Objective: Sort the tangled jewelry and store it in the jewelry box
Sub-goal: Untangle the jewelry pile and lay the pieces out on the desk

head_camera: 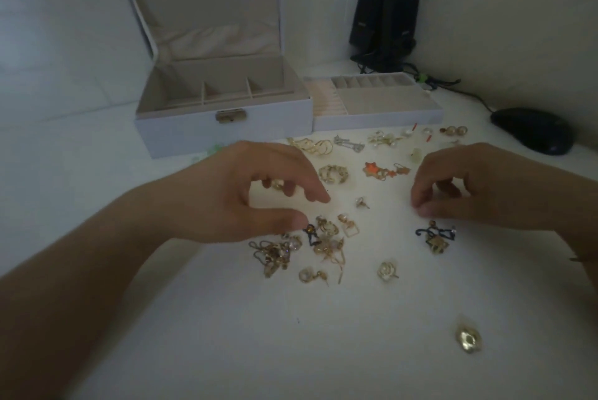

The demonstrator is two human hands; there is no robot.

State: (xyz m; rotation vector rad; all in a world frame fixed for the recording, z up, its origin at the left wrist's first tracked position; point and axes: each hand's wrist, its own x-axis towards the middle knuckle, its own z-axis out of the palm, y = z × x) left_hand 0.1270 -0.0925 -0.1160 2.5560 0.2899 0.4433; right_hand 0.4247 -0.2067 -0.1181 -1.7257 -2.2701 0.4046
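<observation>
A single head-worn camera is looking forward and down from close above the surface (226,335), facing the wall corner, with both hands (246,192) reaching into its view.

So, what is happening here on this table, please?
A person is sorting small gold-toned jewelry spread over the white table. The left hand hovers above a tangled cluster of gold pieces; the right hand hovers nearby, apparently empty. The white jewelry box stands open, its visible compartments empty, with its removable tray beside it.
</observation>
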